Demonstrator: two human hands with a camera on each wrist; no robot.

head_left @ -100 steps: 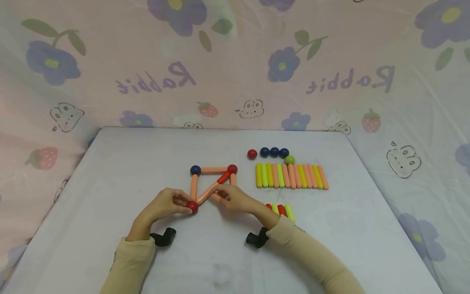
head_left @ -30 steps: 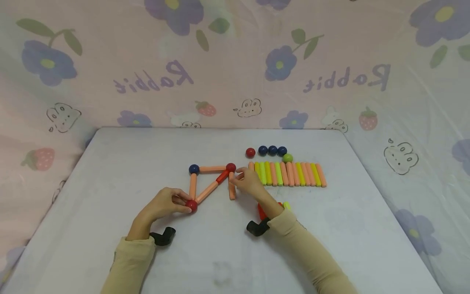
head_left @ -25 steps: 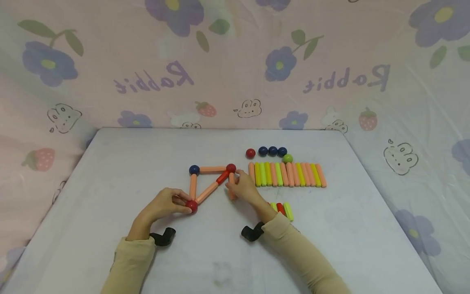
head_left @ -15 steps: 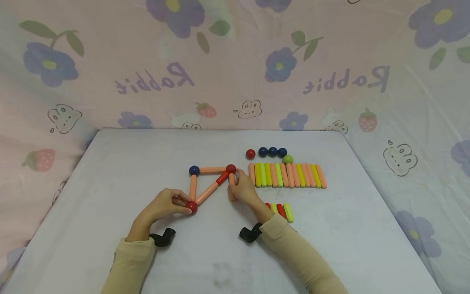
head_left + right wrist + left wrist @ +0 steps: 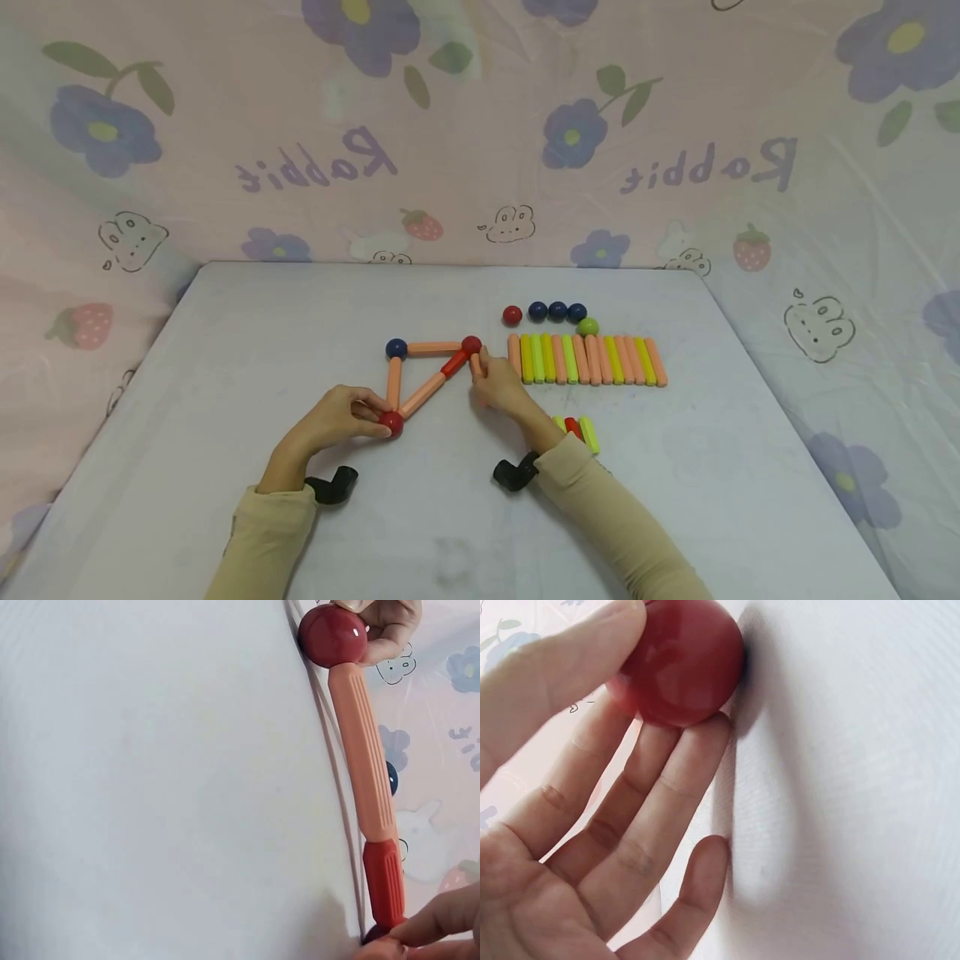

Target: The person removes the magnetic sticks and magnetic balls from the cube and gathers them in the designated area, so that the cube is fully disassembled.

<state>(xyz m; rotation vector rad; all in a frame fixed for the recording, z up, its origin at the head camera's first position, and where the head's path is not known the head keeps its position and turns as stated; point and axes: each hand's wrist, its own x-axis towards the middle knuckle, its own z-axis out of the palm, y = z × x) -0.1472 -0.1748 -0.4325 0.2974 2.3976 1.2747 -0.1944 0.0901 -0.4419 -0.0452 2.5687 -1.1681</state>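
My left hand (image 5: 341, 414) holds a red ball (image 5: 392, 424) between thumb and fingers; the left wrist view shows this red ball (image 5: 686, 664) close to the white surface. From it, a diagonal made of an orange magnetic rod (image 5: 424, 394) and a short red rod (image 5: 453, 363) runs to a second red ball (image 5: 471, 344). Two more orange rods link both red balls through a dark blue ball (image 5: 396, 348). My right hand (image 5: 502, 387) pinches another orange rod (image 5: 476, 365) below the second red ball, covering its lower part.
Right of the frame lies a row of orange, yellow and green rods (image 5: 615, 360). Behind it sit a loose red ball (image 5: 512, 315), several blue balls (image 5: 557, 311) and a green ball (image 5: 588, 327). Short red and green rods (image 5: 588, 435) lie beside the right forearm.
My right hand has moved from the diagonal to the right-hand orange rod, which now slants slightly rightward. The row has gained an orange rod at its left end. My left hand stays put.
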